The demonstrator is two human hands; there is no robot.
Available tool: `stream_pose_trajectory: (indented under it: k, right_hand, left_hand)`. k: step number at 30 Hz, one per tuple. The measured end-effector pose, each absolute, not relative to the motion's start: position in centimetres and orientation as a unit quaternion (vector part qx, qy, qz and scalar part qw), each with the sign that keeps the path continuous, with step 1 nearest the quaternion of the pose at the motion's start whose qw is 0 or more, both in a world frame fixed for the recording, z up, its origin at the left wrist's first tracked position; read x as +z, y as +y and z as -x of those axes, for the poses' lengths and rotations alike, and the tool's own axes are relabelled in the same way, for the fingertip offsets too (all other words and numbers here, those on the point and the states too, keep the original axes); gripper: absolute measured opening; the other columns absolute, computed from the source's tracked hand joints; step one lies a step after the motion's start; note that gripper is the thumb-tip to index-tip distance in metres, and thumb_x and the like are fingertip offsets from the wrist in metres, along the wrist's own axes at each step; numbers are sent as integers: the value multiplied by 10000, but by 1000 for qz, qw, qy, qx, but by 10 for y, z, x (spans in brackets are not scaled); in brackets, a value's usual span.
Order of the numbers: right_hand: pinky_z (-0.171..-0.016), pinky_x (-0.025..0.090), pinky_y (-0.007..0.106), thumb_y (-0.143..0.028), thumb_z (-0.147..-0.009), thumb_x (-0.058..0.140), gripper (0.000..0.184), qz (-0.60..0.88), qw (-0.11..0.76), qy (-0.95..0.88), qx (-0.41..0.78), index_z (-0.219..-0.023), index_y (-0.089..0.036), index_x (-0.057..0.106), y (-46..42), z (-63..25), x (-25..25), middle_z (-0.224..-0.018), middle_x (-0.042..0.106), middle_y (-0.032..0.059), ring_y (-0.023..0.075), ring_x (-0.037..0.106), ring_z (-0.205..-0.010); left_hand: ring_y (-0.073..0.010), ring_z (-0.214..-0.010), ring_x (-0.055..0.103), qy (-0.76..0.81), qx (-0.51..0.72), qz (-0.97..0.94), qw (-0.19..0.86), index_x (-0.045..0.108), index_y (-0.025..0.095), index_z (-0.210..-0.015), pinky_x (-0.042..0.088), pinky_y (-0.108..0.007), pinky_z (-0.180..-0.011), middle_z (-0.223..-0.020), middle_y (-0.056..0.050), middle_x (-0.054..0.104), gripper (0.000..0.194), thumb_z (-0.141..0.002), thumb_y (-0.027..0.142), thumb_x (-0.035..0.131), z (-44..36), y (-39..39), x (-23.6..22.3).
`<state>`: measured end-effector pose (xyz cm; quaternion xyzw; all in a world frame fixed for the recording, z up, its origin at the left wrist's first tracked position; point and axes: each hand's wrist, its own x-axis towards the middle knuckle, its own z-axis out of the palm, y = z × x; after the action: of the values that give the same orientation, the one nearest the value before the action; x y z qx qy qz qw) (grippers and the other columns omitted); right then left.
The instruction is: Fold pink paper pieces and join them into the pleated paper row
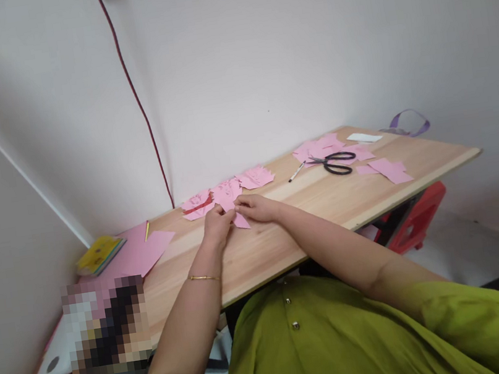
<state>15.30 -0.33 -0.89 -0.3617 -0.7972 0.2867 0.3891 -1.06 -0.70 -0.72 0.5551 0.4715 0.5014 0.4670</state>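
Observation:
Both my hands meet over the near side of the wooden table, pinching a small piece of pink paper (242,220). My left hand (219,224) has thumb and fingers closed on its left edge. From the other side my right hand (255,208) grips the same piece with its fingertips. Just beyond them lie cut pink paper pieces with jagged edges and drawn lines: one at the left (196,205) with a red strip across it, and another at the right (256,177). A middle one (226,190) is partly hidden by my hands.
Black-handled scissors (340,163) and a pen (297,172) lie right, near pink scraps (390,170) and a white strip (364,137). Left are pink sheets (158,250), a yellow pencil (146,230), a yellow pad (100,254) and a white device (54,366). A red stool (416,221) stands below.

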Motion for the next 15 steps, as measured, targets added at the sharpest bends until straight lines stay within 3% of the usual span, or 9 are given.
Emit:
stream_pose_trajectory:
  k: [8,15]
  right_hand:
    - [-707,374,269,-333,-881,471,213,373,393,-794,276,-772,-162,536,-6,-153,-5,-748,545,8,141,476,-729]
    - [-579,323,224,-342,-758,638,248,327,387,-730,459,-845,-189,463,-9,-148,-8,-649,464,-69,94,426,-591]
  left_hand:
    - [-116,-578,537,464,506,-551,475,651,129,-728,412,-250,-572,-653,-5,627,198,-582,248,712,10,-6,-6]
    - [-112,-584,542,447,525,-525,499,652,129,-743,434,-261,-617,-640,6,615,206,-584,245,713,10,-4,-6]
